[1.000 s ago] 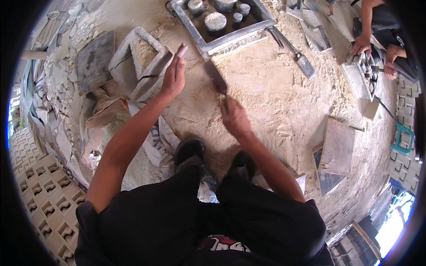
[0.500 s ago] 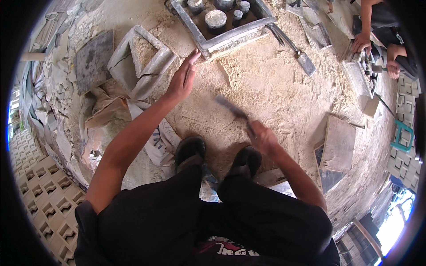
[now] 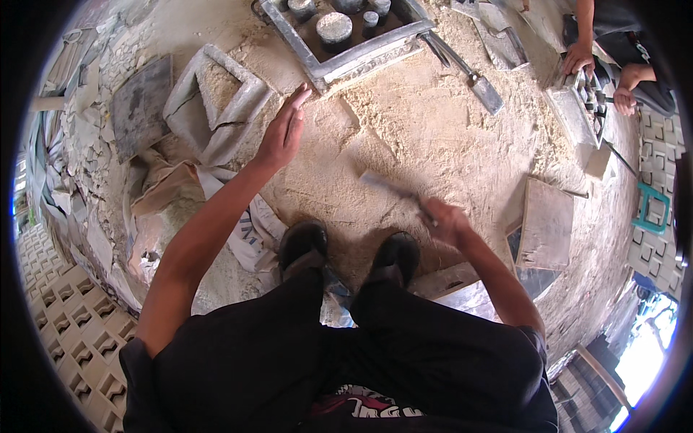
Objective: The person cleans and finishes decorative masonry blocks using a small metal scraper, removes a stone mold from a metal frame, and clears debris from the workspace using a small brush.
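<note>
My left hand (image 3: 283, 136) is stretched out with its fingers straight and holds nothing. Its fingertips are at the near corner of a grey rectangular mold frame (image 3: 372, 50); whether they touch it I cannot tell. Inside the frame stand several round cylinders, one with a pale, sandy top (image 3: 334, 29). In my right hand (image 3: 449, 222) is the handle of a flat-bladed trowel (image 3: 388, 185), smeared by motion. Its blade points left, over the sandy floor (image 3: 339, 155) between my feet and the frame.
Another trowel (image 3: 486, 95) lies right of the frame, by a long metal tool (image 3: 436, 49). At left are a cracked hollow block (image 3: 249, 119) and a dark board (image 3: 142, 108). A wooden board (image 3: 546, 225) lies right. Far right, a co-worker's hands (image 3: 580, 58) work at a smaller mold (image 3: 574, 119).
The whole view has shifted a little, moving the frame up and left. My right hand and the trowel have moved to the right. My left hand has drawn back slightly from the frame's corner.
</note>
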Demonstrator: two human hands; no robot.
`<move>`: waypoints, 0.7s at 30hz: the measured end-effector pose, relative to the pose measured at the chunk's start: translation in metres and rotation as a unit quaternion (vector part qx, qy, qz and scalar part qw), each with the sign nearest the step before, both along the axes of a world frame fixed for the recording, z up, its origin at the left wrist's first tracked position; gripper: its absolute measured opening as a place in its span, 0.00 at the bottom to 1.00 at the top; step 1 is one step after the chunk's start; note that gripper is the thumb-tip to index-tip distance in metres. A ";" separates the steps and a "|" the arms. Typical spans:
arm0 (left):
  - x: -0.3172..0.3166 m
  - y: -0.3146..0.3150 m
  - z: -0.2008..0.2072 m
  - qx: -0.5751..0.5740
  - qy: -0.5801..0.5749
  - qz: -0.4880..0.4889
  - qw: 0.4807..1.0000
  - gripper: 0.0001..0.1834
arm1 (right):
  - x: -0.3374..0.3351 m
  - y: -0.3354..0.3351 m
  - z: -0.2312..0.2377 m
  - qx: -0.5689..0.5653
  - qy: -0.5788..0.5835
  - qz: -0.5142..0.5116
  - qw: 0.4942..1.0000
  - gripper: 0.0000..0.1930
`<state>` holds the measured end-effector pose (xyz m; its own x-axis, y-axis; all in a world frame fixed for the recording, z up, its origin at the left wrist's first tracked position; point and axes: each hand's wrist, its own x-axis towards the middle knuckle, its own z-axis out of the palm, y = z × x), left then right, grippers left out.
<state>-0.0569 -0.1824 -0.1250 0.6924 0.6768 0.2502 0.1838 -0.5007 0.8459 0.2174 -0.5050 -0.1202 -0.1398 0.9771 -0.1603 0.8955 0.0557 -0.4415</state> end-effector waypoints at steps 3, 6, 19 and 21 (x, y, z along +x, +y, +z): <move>0.000 0.002 -0.002 0.005 0.004 0.000 1.000 0.23 | 0.020 0.028 0.020 0.134 0.014 -0.125 0.983 0.15; 0.006 0.000 -0.003 0.007 0.005 -0.009 1.000 0.22 | 0.022 0.016 0.016 0.116 0.027 -0.073 0.990 0.17; 0.018 -0.009 -0.007 0.017 0.023 -0.043 0.999 0.23 | 0.035 0.019 0.013 0.206 -0.002 -0.114 0.972 0.18; 0.018 -0.008 -0.011 0.016 0.015 -0.029 0.999 0.24 | 0.004 0.037 0.026 0.086 0.058 -0.141 0.985 0.18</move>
<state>-0.0385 -0.1902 -0.1356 0.7376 0.6275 0.2494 0.1784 -0.5374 0.8243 0.2218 -0.4677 -0.0937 0.1340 0.9909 0.0112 0.8297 -0.1060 -0.5480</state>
